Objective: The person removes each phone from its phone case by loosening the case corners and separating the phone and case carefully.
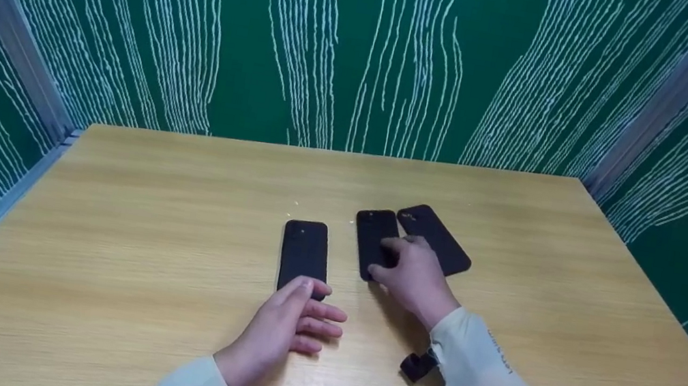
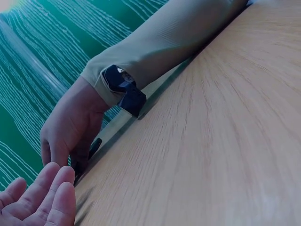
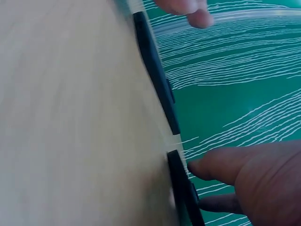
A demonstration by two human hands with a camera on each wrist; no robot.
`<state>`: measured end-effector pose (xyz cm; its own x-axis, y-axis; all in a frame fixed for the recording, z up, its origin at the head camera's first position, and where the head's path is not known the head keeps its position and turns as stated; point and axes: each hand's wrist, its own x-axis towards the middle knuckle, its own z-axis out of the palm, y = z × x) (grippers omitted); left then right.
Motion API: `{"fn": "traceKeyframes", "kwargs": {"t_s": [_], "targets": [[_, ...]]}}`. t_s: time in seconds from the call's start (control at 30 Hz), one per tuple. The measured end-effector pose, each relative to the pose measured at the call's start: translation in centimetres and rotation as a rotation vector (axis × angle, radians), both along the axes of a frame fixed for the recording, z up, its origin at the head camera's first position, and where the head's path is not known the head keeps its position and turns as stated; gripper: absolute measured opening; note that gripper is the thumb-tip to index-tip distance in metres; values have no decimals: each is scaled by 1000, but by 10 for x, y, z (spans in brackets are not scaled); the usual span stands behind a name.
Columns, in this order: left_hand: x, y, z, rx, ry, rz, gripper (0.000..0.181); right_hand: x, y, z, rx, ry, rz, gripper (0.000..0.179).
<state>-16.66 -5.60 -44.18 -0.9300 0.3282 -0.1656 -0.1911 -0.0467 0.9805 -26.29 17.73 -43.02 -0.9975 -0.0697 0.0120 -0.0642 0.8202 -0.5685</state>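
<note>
Three dark phones lie on the wooden table in the head view: a left phone, a middle phone and a right phone. My right hand is over the middle phone, thumb and fingers bent down toward its back. In the right wrist view the thumb appears just off that phone, and firm contact is unclear. My left hand hovers at the near end of the left phone, its fingers spread loosely and holding nothing. It partly covers that phone's lower end.
The wooden table extends around the phones. Green walls with white wavy lines stand behind and at both sides. A small black device is strapped at the right wrist. Tiny pale specks lie beyond the phones.
</note>
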Motion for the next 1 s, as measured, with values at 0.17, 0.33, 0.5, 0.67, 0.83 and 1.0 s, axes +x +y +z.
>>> {"fn": "traceKeyframes", "kwargs": {"t_s": [0.17,0.33,0.5,0.67,0.83,1.0], "targets": [[1,-1,0,-6,-1,-6,51,3,-3,1,96,-31,-9,67],[1,-1,0,-11,1,-14,51,5,-3,2,110,-41,21,67],[0,0,1,-17,7,-16,51,5,-2,1,111,-15,68,60],[-1,1,3,-22,12,-15,51,3,-1,0,96,6,77,57],[-1,1,1,-27,15,-20,52,3,-2,2,80,-19,71,56],[0,1,0,-28,13,-18,51,2,12,20,56,-54,85,55]]}}
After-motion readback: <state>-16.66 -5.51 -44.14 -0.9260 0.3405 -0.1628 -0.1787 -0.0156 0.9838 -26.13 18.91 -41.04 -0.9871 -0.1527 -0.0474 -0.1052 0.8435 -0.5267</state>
